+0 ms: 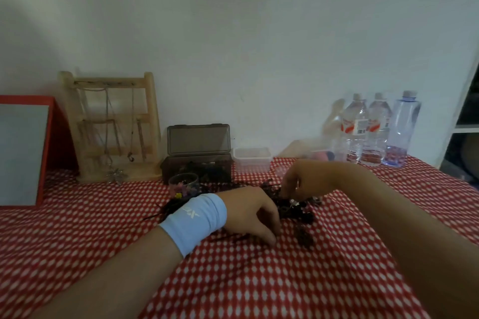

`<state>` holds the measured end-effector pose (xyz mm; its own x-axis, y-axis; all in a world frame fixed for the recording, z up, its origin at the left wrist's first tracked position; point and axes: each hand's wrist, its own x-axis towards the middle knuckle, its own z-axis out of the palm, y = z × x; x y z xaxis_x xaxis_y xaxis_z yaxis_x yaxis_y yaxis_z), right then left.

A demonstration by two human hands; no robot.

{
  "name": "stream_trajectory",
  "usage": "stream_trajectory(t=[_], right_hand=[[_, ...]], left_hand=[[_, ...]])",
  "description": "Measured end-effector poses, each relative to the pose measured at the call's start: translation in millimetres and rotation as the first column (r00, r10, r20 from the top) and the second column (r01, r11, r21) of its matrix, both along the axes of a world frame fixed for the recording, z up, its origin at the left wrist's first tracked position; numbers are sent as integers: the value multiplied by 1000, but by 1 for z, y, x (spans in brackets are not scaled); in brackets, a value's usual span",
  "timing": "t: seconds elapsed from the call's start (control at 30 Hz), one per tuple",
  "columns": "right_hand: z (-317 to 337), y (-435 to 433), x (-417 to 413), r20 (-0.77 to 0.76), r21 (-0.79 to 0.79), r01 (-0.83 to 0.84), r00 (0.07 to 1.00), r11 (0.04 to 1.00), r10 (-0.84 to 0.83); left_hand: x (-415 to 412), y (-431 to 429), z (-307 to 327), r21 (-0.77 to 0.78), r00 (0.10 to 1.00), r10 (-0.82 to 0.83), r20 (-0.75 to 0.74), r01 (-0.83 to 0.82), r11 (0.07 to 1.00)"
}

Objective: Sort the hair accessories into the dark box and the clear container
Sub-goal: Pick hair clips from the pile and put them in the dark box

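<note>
So you're right in the picking stage here. Both your grips are down in the tangle of dark hair accessories (300,215) lying on the red checked surface (259,280), well in front of the two bins. Your right grip (305,181) has its fingertips pinched down on a piece at the top of the heap. Your left grip (248,212), the one with the blue wristband (193,220), is curled into the near edge, and I honestly can't tell if it's got anything.

The dark box (181,166) sits at the back with its lid up and seems to have some stuff in it. The clear container (251,163) is just beside it and looks about empty.

Next move, I reckon: tease one piece free without dragging the whole clump along, then carry it back to whichever bin it belongs in. Mind the little clear cup (184,184) in front of the dark box.
</note>
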<state>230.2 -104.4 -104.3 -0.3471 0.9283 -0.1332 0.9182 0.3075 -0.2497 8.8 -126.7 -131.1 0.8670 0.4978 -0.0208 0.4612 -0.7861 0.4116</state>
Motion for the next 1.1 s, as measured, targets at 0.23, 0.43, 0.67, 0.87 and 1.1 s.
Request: stream_trajectory(t=[0.23, 0.43, 0.67, 0.87, 1.1], right_hand=[[-17, -2, 4, 42, 32, 29, 999, 999, -30], [-21, 0, 8, -112, 108, 68, 992, 992, -56], [-12, -4, 15, -235, 272, 164, 967, 948, -100], [-13, -1, 19, -66, 210, 117, 992, 971, -106], [-22, 3, 5, -22, 135, 103, 995, 986, -101]], left_hand=[[9, 14, -2, 181, 966, 153, 207, -192, 965], [24, 21, -12, 241, 958, 173, 230, -228, 943], [34, 28, -18, 203, 968, 185, 167, -218, 955], [26, 27, -12, 130, 962, 195, 190, -221, 966], [14, 26, -10, -11, 929, 250, 273, -257, 966]])
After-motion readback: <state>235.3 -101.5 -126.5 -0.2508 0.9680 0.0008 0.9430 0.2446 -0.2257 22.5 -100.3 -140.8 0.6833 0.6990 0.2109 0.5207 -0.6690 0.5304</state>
